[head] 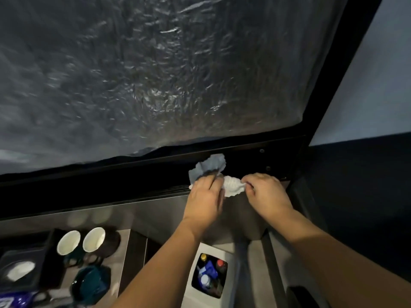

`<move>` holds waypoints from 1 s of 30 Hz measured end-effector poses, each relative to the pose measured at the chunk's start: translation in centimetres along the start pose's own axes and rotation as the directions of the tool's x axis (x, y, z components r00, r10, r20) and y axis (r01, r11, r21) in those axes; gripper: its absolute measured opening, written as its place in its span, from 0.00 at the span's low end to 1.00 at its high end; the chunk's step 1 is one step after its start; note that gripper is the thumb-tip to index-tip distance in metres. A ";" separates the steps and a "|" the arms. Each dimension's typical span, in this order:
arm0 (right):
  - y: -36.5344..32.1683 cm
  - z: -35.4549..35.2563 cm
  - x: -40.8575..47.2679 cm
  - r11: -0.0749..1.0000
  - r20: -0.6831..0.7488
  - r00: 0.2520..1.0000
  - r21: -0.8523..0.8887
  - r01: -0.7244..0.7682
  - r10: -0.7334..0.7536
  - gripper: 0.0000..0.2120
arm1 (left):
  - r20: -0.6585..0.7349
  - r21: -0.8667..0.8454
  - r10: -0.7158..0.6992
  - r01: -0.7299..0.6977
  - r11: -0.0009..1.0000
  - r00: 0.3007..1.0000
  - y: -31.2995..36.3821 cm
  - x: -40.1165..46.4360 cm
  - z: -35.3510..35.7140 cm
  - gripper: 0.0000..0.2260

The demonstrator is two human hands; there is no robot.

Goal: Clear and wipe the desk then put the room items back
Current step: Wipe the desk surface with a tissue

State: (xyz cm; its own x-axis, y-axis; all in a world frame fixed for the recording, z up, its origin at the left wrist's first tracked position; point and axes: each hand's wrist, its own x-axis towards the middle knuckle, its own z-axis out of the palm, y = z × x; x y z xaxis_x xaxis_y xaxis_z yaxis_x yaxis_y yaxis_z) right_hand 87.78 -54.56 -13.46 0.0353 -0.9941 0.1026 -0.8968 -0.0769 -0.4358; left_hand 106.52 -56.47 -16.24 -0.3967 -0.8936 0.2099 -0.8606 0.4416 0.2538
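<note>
Both my hands are up at the far edge of the desk (155,210), against the dark ledge (133,174) that runs below the big crinkled plastic sheet (155,74). My left hand (205,196) grips a blue-grey cloth (210,164); my fingers curl round its lower part while the rest bunches up above my knuckles, against the ledge. My right hand (265,194) pinches one end of a crumpled white tissue (232,186) between curled fingers and thumb. The tissue spans the small gap between my two hands, and its left end touches my left hand and the cloth; I cannot tell whether my left fingers also hold it.

Near me on the left, the desk carries two white-lined cups (81,241) standing side by side on a dark tray (53,263), which reaches on to the left. A teal dish (91,283) lies just nearer than the cups. Further left sits a dark box (20,270) with something white in it, and a blue packet (15,301) pokes in at the near left corner.

Below my left forearm, off the desk's right end, stands a white bin (206,247) with bottles and wrappers inside. A black frame (333,74) runs up the right side of the sheet, with pale wall (378,85) beyond it.
</note>
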 end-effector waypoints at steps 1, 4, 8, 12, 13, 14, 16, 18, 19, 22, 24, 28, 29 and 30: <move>-0.1 0.1 0.1 1.000 0.005 1.000 -0.006 -0.011 0.011 0.10 | -0.027 0.020 0.029 -0.028 0.999 0.999 -0.2 -0.4 0.3 0.16; -0.6 0.0 1.1 1.000 -0.016 1.000 -0.025 0.008 -0.008 0.08 | -0.064 0.147 0.149 -0.138 0.979 0.987 -0.8 0.2 -0.9 0.17; -0.2 -0.2 4.8 0.995 -0.017 0.999 -0.095 -0.036 0.034 0.09 | -0.053 0.228 0.083 -0.069 0.971 0.995 -3.1 4.4 -1.2 0.15; 0.1 1.8 6.8 0.993 -0.115 0.993 -0.111 -0.042 0.029 0.07 | -0.008 0.075 -0.058 0.059 0.995 0.998 -4.4 6.7 0.6 0.20; 0.3 2.3 6.7 0.994 -0.140 0.990 -0.104 -0.031 0.017 0.07 | -0.013 0.038 -0.069 0.070 0.997 0.998 -4.2 6.8 0.6 0.20; 0.3 2.5 6.3 0.995 -0.156 0.987 -0.092 -0.038 0.023 0.10 | -0.027 0.022 -0.084 0.085 0.996 0.996 -4.1 6.7 0.6 0.20; -0.1 2.1 4.8 0.994 -0.114 0.991 -0.073 -0.083 0.075 0.18 | -0.043 0.021 -0.104 0.105 0.994 0.994 -3.2 5.5 -0.5 0.21; -1.2 0.5 2.2 0.988 -0.086 0.986 -0.037 -0.149 0.145 0.22 | -0.047 0.021 -0.153 0.154 0.988 0.987 -1.7 3.1 -2.3 0.18; -1.9 -0.5 0.7 0.985 -0.064 0.983 -0.011 -0.170 0.169 0.23 | -0.041 0.000 -0.191 0.192 0.981 0.981 -0.9 1.5 -3.3 0.17; -5.6 -4.7 -3.8 0.986 0.087 0.985 0.060 -0.157 0.152 0.27 | -0.043 -0.080 -0.258 0.254 0.964 0.965 1.6 -3.7 -7.3 0.18; -8.3 -7.5 -6.1 0.991 0.124 0.988 0.081 -0.104 0.094 0.28 | -0.039 -0.097 -0.277 0.273 0.957 0.960 3.0 -6.6 -10.0 0.19; -12.7 -11.0 -9.3 0.991 0.146 0.986 0.113 0.065 -0.081 0.28 | -0.078 -0.127 -0.356 0.344 0.930 0.931 4.7 -10.7 -15.6 0.18; -13.6 -11.4 -9.7 0.986 0.156 0.978 0.117 0.122 -0.139 0.28 | -0.101 -0.127 -0.369 0.355 0.926 0.924 4.6 -11.4 -16.7 0.18; -14.3 -11.7 -10.0 0.979 0.168 0.968 0.120 0.166 -0.185 0.28 | -0.122 -0.123 -0.385 0.371 0.921 0.915 4.3 -12.1 -17.7 0.17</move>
State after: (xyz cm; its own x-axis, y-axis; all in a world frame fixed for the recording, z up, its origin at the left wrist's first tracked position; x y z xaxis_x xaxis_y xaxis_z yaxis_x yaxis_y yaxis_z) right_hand 95.13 -42.66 2.19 0.2744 -0.9612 0.0296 -0.8191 -0.2497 -0.5164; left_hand 113.26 -42.34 -0.96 0.0073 -0.9777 0.2101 -0.8999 0.0852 0.4276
